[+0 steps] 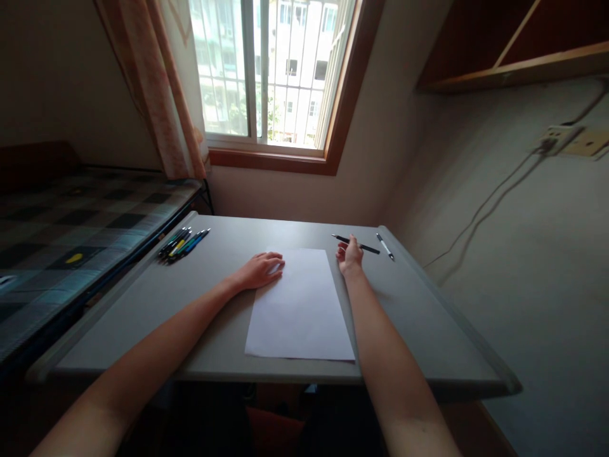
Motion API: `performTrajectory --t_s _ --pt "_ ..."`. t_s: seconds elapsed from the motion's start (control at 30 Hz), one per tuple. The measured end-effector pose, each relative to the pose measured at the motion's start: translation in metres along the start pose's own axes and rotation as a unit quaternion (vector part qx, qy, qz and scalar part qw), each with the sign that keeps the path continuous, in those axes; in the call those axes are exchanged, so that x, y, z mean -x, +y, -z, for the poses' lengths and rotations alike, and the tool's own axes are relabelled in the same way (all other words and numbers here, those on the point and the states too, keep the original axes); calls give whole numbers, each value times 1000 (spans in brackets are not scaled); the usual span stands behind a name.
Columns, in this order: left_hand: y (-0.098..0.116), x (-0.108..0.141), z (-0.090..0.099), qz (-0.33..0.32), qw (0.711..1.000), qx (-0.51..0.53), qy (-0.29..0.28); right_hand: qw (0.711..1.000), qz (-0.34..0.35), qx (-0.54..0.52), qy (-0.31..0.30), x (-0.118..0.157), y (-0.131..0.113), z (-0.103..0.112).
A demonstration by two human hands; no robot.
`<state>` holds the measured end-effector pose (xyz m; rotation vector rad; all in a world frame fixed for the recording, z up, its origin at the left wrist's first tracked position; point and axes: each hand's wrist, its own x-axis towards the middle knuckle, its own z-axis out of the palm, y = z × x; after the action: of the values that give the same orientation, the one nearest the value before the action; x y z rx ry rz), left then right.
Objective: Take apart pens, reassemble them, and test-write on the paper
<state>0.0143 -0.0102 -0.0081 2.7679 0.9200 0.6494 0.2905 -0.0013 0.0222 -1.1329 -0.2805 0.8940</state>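
Note:
My left hand (261, 270) lies flat on the upper left part of a white paper sheet (299, 311), fingers stretched out. Just right of the sheet's top corner, my right hand (351, 256) is closed on a black pen (368, 247). That pen points to the left, its tip above the table. A white and black pen (385, 246) rests on the table to the right of my right hand.
The grey table (128, 324) has a pile of pens (181, 246) at its far left. A checked bed (95, 216) stands to the left. Beyond the table is a window (266, 76); a wall with a socket (554, 138) is on the right.

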Motion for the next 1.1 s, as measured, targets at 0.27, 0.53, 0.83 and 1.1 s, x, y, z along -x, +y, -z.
performTrajectory --t_s 0.27,0.53,0.83,1.1 --pt "-1 -1 2 13 998 -36 47 998 35 47 -6 1 9 -4" --pt "36 1 12 -102 994 14 -42 997 57 56 -13 -1 15 -4" --pt "38 1 15 -87 993 35 -66 993 83 80 -22 -4 20 -5" --pt "38 0 14 -81 994 37 -69 989 110 92 -37 -8 26 -5"
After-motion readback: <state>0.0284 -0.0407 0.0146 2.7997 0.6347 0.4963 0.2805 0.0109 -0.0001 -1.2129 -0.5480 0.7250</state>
